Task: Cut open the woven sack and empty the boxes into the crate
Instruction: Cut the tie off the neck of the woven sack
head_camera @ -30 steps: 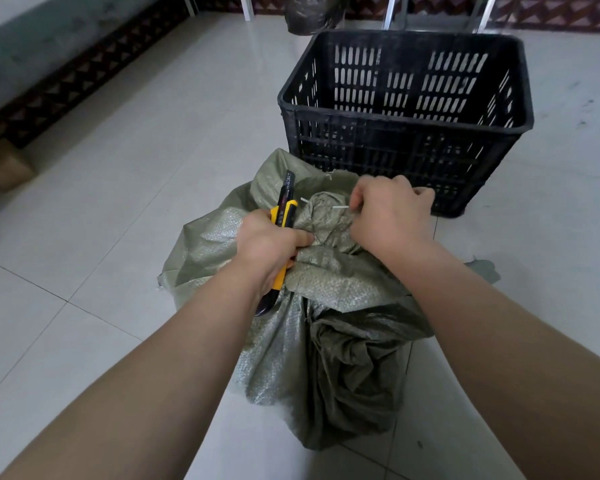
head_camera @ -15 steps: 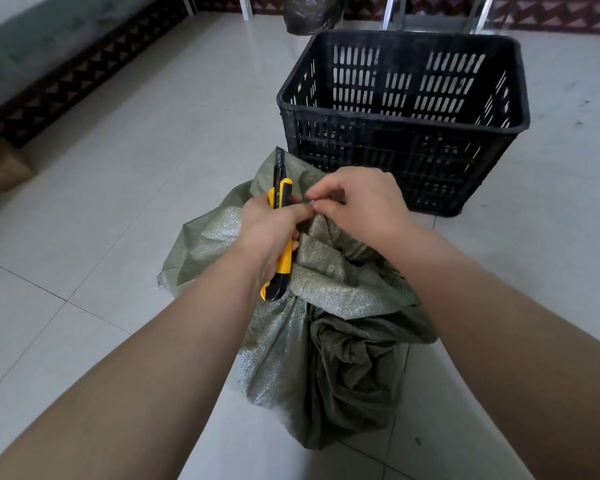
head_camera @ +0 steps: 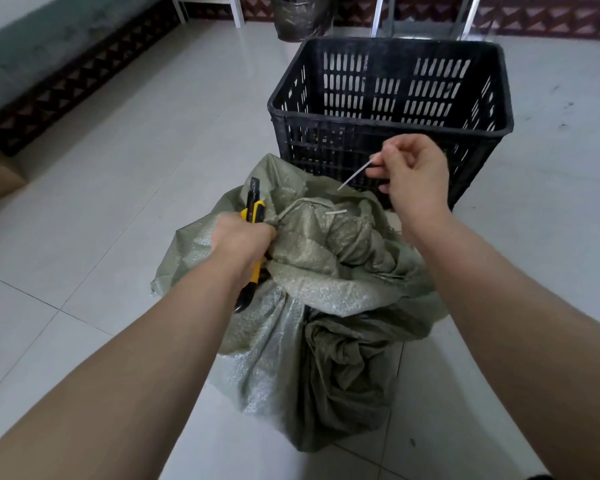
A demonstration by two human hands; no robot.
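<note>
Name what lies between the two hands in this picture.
In the head view, the woven sack's bunched neck lies between the left hand and right hand, with a white strip on it.

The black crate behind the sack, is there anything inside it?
The black crate looks empty where its inside shows: only slotted walls, no boxes. Its floor is hidden by the near wall and the right hand. The woven sack remains bunched; its contents are covered.

Right hand [head_camera: 414, 174]: lifted off the sack [head_camera: 326, 271] toward upper right of frame, now pinching a white tie strip [head_camera: 355, 174] pulled clear; sack neck loosened, another white piece [head_camera: 336, 212] exposed
</note>
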